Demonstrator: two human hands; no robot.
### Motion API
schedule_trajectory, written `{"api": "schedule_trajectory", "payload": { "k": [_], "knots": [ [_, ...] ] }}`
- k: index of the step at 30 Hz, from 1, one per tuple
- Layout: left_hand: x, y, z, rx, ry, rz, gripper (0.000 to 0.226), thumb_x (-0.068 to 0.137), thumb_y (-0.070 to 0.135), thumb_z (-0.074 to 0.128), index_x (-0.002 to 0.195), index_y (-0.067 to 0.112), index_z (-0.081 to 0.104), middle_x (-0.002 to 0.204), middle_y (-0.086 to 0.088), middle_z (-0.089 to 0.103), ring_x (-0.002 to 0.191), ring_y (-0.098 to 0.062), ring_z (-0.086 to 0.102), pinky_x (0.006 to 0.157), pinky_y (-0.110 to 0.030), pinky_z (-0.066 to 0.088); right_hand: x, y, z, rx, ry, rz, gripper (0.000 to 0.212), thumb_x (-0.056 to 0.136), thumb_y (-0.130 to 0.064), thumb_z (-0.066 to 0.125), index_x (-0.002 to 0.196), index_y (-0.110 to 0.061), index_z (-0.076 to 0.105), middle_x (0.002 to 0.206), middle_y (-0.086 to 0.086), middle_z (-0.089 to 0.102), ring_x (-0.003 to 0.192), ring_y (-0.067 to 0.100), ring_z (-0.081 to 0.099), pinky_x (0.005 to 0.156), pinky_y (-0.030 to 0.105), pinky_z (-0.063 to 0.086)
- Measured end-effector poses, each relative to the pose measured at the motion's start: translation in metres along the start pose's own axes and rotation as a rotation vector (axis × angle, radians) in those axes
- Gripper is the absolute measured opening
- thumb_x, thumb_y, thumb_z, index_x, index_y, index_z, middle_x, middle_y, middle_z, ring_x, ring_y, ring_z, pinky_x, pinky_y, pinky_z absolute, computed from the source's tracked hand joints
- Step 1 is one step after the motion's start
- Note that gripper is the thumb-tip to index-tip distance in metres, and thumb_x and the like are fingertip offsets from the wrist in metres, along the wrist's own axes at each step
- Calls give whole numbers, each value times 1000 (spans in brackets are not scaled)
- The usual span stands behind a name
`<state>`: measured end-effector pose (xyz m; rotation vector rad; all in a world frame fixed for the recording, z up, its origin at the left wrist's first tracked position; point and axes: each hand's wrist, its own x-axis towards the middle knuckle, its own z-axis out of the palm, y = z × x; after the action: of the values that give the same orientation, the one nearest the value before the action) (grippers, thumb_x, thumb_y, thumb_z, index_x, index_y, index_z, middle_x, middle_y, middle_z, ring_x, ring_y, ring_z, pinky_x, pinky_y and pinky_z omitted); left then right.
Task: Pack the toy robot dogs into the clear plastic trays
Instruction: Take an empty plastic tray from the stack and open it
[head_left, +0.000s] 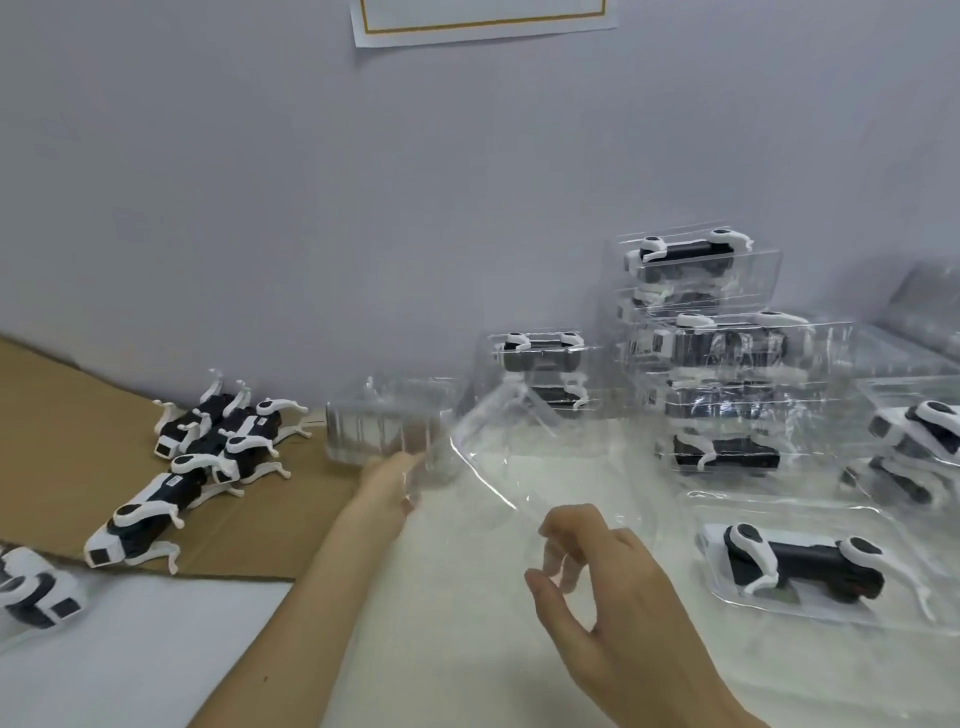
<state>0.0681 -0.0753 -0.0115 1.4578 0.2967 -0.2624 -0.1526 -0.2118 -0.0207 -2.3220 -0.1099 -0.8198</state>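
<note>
Lifted tray (493, 467): clear and empty, it hung tilted above the table (467, 654) between my view of the two hands, its far end raised toward the wall.
Right hand (592, 571): thumb and curled fingers pinched the tray's near corner. I saw the fingertips through the plastic.
Left hand (392, 480): stretched forward to the near side of the stack of empty trays (382, 423). Its fingertips sat behind blurred clear plastic, so I could not tell whether they gripped anything.
Loose toy dogs (223, 431): a black-and-white heap on the cardboard (62, 426) at the left, several with legs in the air.
Nearest loose dog (137, 532): lay on its side at the cardboard's near edge, well apart from both hands.
Corner dog (36, 587): lay on the white surface at the lower left, partly cut off by the frame.
Packed dog (800, 566): lay on its side in a clear tray on the table, just right of the right hand.
Tall stack (717, 364): filled trays piled against the wall at the right.
Short stack (540, 364): filled trays standing behind the lifted tray.
Right-edge trays (919, 441): more filled trays, blurred.
Paper sheet (483, 21): fixed to the wall, top centre.
</note>
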Motion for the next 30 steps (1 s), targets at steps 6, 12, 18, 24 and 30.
{"api": "schedule_trajectory", "payload": {
  "k": [6, 12, 18, 24, 30],
  "knots": [
    [-23, -23, -35, -180, -359, -51, 24, 103, 21, 51, 118, 10, 64, 108, -9, 74, 103, -27, 66, 96, -40, 49, 4, 8, 0, -162, -15, -136, 30, 80, -25, 69, 109, -30, 65, 92, -22, 60, 90, 1, 57, 94, 28, 35],
    [-38, -51, -81, -78, -332, 232, 43, 107, 38, 36, 123, 12, 67, 114, -9, 75, 100, -23, 73, 84, -40, 53, 3, 16, 5, -212, 20, -17, 52, 77, -10, 73, 121, -36, 64, 135, -12, 51, 126, 9, 45, 108, 30, 25],
    [-51, -63, -92, 7, -129, 397, 24, 104, 21, 49, 108, 9, 69, 75, -11, 63, 49, -19, 57, 43, -25, 45, 1, 11, 7, 34, 26, 283, 5, 93, -36, 57, 96, -40, 57, 98, -22, 58, 81, 4, 60, 68, 27, 48],
    [-71, -70, -78, 246, -274, 577, 61, 76, 40, 71, 135, 35, 54, 137, 14, 55, 121, 3, 55, 95, -21, 46, -2, 4, 10, -41, -95, 393, 29, 82, -58, 54, 108, -49, 47, 107, -30, 54, 84, -7, 60, 73, 26, 50],
    [-77, -66, -74, 148, -279, 668, 65, 78, 50, 67, 140, 38, 49, 137, 29, 54, 132, 9, 45, 99, -11, 38, 4, 16, 5, 196, 94, 492, 35, 88, -6, 59, 94, -41, 63, 96, -26, 68, 81, 0, 66, 64, 18, 46]
  ]
}}
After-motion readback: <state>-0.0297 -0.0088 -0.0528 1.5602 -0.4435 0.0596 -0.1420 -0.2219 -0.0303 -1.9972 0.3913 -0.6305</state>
